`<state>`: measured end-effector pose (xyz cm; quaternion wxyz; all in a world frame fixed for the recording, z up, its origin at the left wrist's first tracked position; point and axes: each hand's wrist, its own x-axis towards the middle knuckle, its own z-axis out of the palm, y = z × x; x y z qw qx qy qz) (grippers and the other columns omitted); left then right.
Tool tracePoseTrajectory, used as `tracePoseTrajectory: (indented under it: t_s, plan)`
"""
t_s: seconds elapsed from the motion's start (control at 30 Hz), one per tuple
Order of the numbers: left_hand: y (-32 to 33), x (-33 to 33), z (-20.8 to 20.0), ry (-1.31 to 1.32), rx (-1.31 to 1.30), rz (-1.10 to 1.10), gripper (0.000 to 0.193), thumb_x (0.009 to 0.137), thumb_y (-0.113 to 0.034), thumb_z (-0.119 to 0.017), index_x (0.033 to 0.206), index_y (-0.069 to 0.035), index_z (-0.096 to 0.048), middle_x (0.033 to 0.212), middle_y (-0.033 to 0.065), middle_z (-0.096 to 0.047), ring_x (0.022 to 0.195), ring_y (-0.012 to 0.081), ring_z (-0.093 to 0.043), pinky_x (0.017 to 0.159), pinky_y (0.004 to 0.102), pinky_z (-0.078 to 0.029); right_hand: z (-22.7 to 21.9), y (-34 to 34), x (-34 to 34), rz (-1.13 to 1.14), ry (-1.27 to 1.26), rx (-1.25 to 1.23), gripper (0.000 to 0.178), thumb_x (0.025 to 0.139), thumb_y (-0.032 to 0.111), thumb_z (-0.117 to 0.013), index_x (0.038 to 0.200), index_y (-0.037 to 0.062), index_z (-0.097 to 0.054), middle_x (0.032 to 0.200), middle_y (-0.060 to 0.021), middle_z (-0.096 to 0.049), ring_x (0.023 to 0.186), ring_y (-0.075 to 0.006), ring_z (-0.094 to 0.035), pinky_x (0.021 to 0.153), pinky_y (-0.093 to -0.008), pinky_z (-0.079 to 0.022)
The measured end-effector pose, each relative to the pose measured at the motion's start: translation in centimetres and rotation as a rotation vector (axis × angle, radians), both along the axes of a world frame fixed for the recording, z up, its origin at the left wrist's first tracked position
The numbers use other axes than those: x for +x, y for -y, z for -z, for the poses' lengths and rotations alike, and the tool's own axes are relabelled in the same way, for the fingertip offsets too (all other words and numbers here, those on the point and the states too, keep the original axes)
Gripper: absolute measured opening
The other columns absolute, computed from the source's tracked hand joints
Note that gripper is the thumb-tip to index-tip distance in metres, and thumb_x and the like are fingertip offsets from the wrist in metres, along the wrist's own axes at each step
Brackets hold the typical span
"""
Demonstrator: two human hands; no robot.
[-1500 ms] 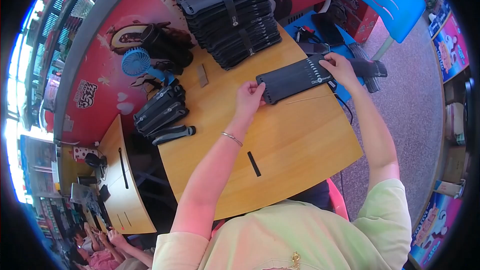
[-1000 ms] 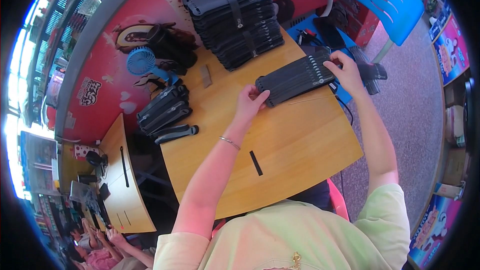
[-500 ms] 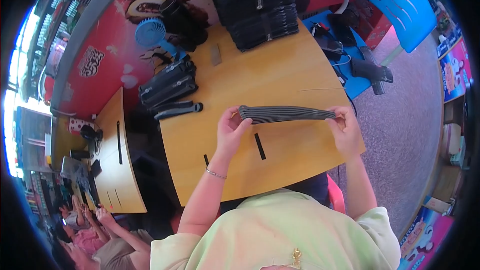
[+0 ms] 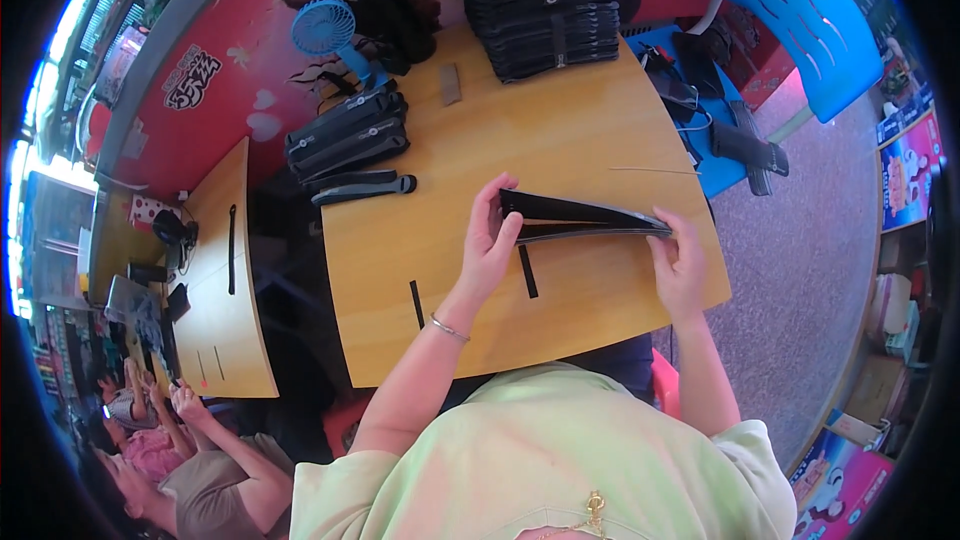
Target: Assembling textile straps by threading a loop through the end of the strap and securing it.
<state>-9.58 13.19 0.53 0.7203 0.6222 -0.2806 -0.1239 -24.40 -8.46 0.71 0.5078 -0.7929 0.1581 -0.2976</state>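
Over the wooden table [image 4: 590,310] I hold a stack of flat, dark, strip-shaped pieces [image 4: 575,231] by its two ends. It gapes at the left end, and the layers come together at the right. My left hand [image 4: 485,245] grips the left end, its thumb in front near the gap. The fingers of my right hand [image 4: 681,262] pinch the narrow right end. Below the stack, a short black strip [image 4: 529,275] lies on the tabletop, with another black strip [image 4: 417,302] further left. What exactly the pieces are, I cannot tell.
A tall pile of black banded bundles [image 4: 550,15] stands at the back. Smaller dark bundles [image 4: 348,135] and a loose strip [image 4: 365,187] lie back left, near a blue fan [image 4: 325,30]. Right of the table is a blue chair [image 4: 800,25]. Other people [image 4: 215,460] sit at the left.
The stack was closed and showed its layered edges; now it is spread apart at its left end. My left hand has moved a little up and right.
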Motion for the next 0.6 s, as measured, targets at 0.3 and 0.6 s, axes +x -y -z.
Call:
tracePoseTrajectory:
  t_s: [0.3, 0.6]
  plan:
    - [-0.2, -0.4, 0.9, -0.003, -0.009, 0.0, 0.047, 0.09, -0.009, -0.057, 0.132, -0.005, -0.036, 0.125, 0.0086, -0.045, 0.113, 0.0149, -0.045, 0.097, 0.0275, -0.035, 0.0, -0.1, 0.6, 0.058, -0.069, -0.036, 0.03, 0.082, -0.002, -0.061, 0.111, 0.003, -0.056, 0.106, -0.0103, -0.059, 0.095, -0.0218, -0.058, 0.078, -0.028, -0.047]
    - [-0.6, -0.3, 1.5, 0.102, 0.08, -0.06, 0.053, 0.08, -0.011, -0.071, 0.124, -0.005, -0.042, 0.113, 0.0097, -0.052, 0.106, 0.0178, -0.051, 0.094, 0.0299, -0.04, -0.1, -0.3, 0.7, 0.034, -0.011, -0.004, 0.037, 0.08, 0.004, -0.066, 0.115, 0.0019, -0.053, 0.114, -0.0101, -0.057, 0.107, -0.0204, -0.054, 0.094, -0.0313, -0.041]
